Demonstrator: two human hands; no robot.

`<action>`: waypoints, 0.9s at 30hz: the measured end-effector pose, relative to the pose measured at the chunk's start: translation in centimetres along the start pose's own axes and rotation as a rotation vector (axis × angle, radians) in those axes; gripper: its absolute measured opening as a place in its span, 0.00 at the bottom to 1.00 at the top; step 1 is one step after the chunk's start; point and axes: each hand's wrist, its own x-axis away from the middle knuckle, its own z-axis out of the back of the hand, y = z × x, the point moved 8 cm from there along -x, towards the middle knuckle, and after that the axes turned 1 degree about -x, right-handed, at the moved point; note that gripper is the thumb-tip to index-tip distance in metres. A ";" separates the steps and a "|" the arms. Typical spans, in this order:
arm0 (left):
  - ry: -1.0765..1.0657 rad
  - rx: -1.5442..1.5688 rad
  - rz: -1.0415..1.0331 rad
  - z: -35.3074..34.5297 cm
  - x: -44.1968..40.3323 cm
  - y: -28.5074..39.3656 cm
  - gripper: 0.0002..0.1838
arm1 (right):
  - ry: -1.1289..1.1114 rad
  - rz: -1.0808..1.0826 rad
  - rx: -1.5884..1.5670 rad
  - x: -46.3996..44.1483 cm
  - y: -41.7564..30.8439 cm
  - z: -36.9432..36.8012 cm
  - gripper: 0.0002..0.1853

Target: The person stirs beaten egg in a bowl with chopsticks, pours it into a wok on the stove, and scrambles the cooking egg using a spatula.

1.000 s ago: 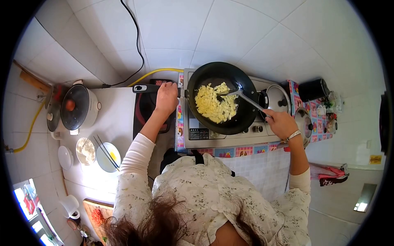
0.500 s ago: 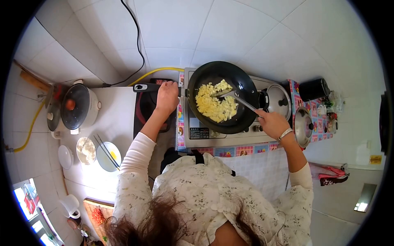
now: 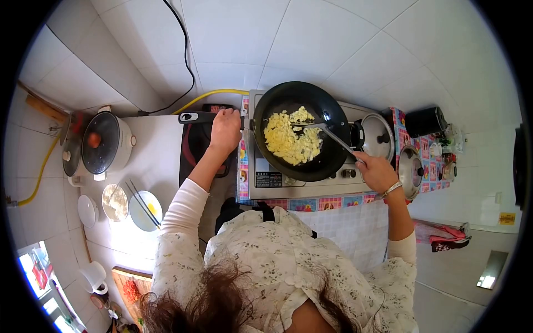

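My left hand is wrapped round the black handle of a dark wok on the gas stove. In the wok lies a mound of scrambled egg, yellow and broken into small pieces. My right hand grips the handle of a metal spatula. Its blade rests at the upper right part of the egg, partly hidden by the pieces.
A lidded pot stands on the stove's right side. Another lidded pot sits beyond it. To the left are a white cooker, a bowl with chopsticks, a bowl of white food and a cutting board.
My right hand has moved slightly right and down with the spatula, and the blade has shifted a little at the egg. My left hand stays on the wok handle.
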 end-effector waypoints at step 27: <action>-0.028 -0.038 -0.009 -0.4 0.0 -0.1 0.09 | 0.036 0.058 0.185 1.4 -3.5 -2.0 0.17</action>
